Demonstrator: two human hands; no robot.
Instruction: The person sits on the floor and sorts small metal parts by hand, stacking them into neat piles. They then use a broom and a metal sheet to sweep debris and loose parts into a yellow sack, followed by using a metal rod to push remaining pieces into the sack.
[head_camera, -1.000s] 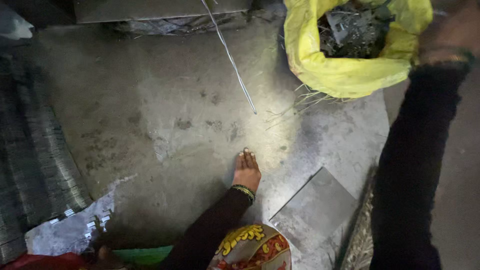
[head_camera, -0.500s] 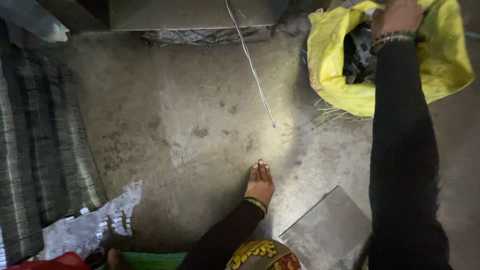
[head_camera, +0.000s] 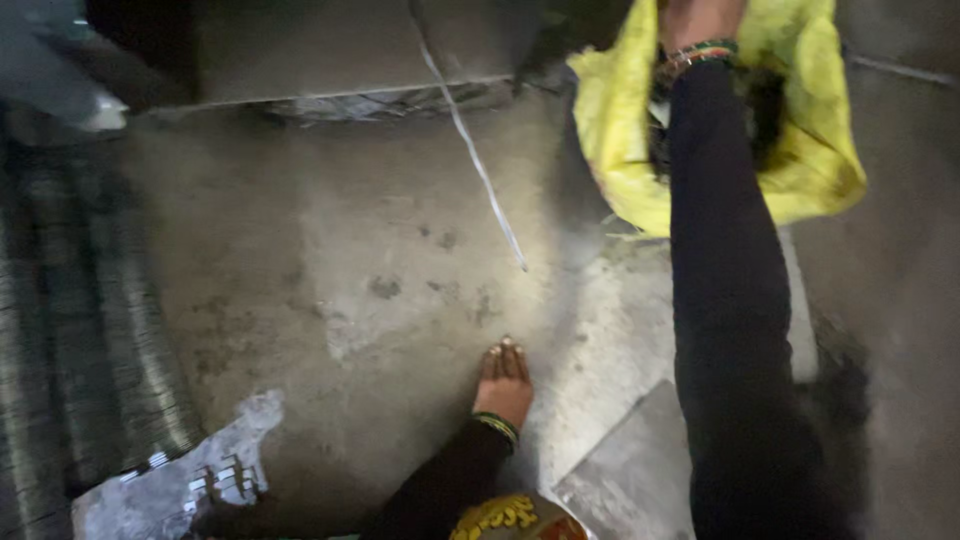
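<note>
From the head camera we see our right hand (head_camera: 700, 18) stretched up into the mouth of a yellow bag (head_camera: 815, 170), a soft, crumpled plastic sack that stands on the floor at the top right. The hand is cut off by the frame edge, so we cannot tell whether its fingers are open or closed. A black sleeve covers the arm, and coloured bangles (head_camera: 697, 55) ring the wrist. Inside the bag we make out only a dark, tangled mass, too blurred to name.

Our left hand (head_camera: 503, 385) lies flat on the concrete floor (head_camera: 330, 260), fingers together and stretched out, holding nothing, with a green and gold bangle at its wrist.

The floor is grey, rough and stained with dark patches. A thin, pale wire (head_camera: 475, 150) runs slantwise across it from the top, well apart from the left hand. A flat grey metal sheet (head_camera: 625, 480) lies just beside our right arm at the bottom. At the left we see a ribbed roll of fine wire mesh (head_camera: 70, 330).
</note>
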